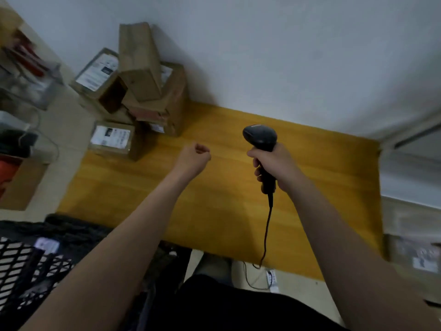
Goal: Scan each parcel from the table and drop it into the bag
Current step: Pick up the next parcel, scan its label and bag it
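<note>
Several brown cardboard parcels (143, 91) with white labels are piled at the far left corner of the yellow table (226, 199); the nearest labelled parcel (114, 139) lies flat at the table's left edge. My left hand (194, 157) hovers over the table just right of that parcel, fingers curled into a loose fist, holding nothing. My right hand (274, 166) grips the handle of a black barcode scanner (261, 139), its head pointing away from me; its cable hangs over the near edge. A black mesh bag (35, 259) sits at the lower left, below the table.
A white wall stands behind the table. Shelving with red and clear items fills the far left. Another cardboard box (21, 185) stands on the floor at left. A labelled carton (420, 256) sits at the right. A power strip (272, 278) lies on the floor under the table's near edge.
</note>
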